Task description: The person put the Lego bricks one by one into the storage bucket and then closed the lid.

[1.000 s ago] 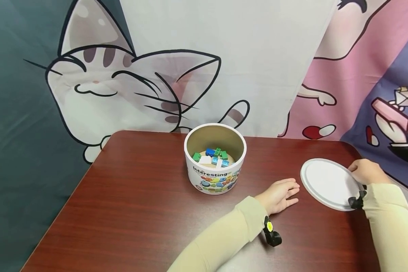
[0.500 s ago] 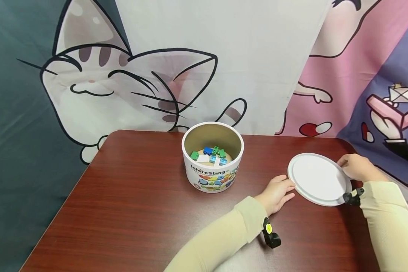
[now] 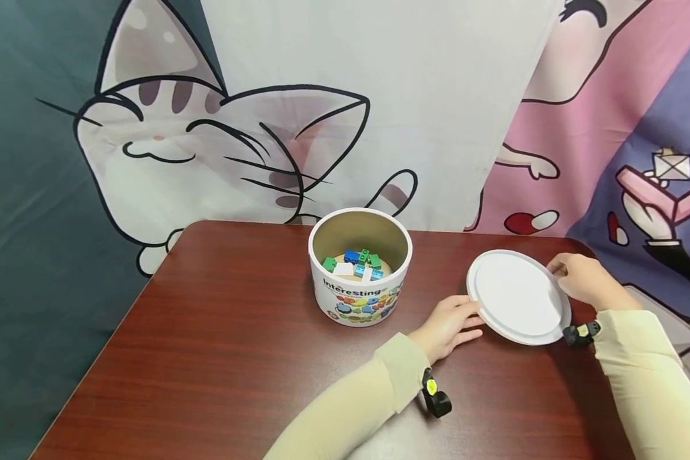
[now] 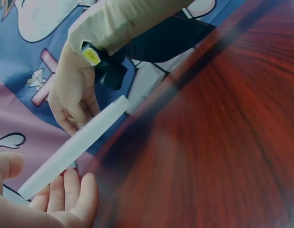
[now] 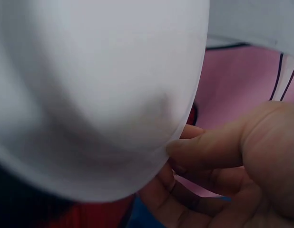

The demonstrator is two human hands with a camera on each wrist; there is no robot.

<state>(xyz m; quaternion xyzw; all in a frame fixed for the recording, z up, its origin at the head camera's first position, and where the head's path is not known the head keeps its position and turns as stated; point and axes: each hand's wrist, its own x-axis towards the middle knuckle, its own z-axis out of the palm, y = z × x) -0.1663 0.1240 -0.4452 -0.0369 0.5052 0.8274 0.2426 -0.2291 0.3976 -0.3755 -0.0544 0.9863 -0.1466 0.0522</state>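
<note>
A round white lid (image 3: 516, 295) is held above the table, tilted, at the right of the head view. My right hand (image 3: 581, 279) pinches its far right rim; in the right wrist view the thumb (image 5: 204, 149) lies on the rim with the fingers beneath. My left hand (image 3: 445, 326) is at the lid's near left edge. The left wrist view shows its fingers (image 4: 71, 192) fairly straight under the lid and the thumb (image 4: 9, 164) apart from it. Left of the hands stands an open white bucket (image 3: 359, 306) printed "Interesting", with several green, blue and white toy bricks (image 3: 356, 265) inside.
The dark red wooden table (image 3: 207, 358) ends at the back against a cartoon cat cloth (image 3: 149, 147). A pink and blue printed cloth (image 3: 581, 160) hangs behind the lid. Black cameras sit on both wrists.
The lid has moved left, toward the bucket, with the right hand on it. The left hand, earlier apart from the lid, has come to its edge and shifted slightly left. The bucket has stayed put.
</note>
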